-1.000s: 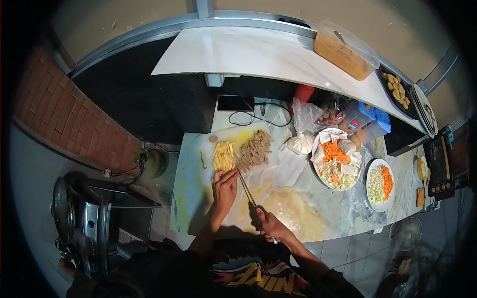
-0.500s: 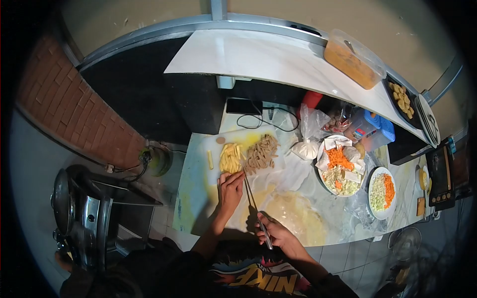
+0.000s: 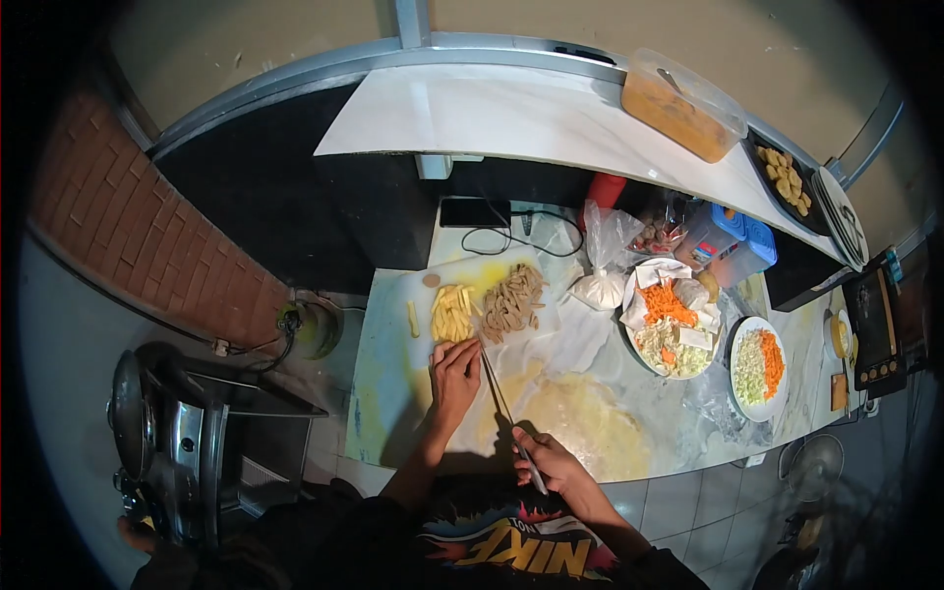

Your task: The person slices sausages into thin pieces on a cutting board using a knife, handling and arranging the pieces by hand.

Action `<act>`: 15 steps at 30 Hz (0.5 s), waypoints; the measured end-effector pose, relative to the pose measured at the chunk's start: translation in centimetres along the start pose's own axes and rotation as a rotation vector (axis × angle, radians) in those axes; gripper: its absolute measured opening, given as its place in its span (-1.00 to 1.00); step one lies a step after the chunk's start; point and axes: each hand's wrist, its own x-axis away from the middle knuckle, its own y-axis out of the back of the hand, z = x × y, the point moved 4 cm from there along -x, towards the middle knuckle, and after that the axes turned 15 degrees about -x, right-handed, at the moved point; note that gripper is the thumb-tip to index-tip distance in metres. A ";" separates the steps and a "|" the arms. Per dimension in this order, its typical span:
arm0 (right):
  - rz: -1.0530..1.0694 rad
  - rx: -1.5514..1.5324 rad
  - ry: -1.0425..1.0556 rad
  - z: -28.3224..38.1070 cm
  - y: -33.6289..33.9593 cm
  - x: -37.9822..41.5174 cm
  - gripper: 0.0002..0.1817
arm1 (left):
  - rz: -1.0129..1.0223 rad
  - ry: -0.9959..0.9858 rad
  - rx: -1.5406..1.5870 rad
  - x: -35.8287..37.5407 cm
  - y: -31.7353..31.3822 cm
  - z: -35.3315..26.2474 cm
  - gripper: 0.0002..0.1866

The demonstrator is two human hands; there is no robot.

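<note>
My right hand (image 3: 547,460) is wrapped round the handle of a long, thin-bladed knife (image 3: 501,396). Its blade slants up and left to the fingertips of my left hand (image 3: 455,379). That hand rests with curled fingers on the near part of the white cutting board (image 3: 547,317); whatever lies under the fingers is hidden. Just beyond it on the board are a pile of pale yellow strips (image 3: 453,312) and, to the right, a heap of brown strips (image 3: 512,304). One yellow strip (image 3: 413,319) lies apart at the left, and a round brown slice (image 3: 432,280) lies behind.
Right of the board are a bag of white powder (image 3: 599,289), a plate of shredded vegetables and paper (image 3: 639,351), another vegetable plate (image 3: 758,409) and blue-lidded containers (image 3: 744,258). A shelf (image 3: 511,103) runs behind. Another person's hand (image 3: 138,536) is at the stove, lower left.
The camera view has shifted slightly. My hands and the knife keep nearly the same place at the board, and the piles look the same.
</note>
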 end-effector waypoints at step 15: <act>0.080 0.331 0.100 3.9 -1.2 -0.5 -0.45 | 0.023 -0.033 0.005 0.1 -0.3 0.1 -0.81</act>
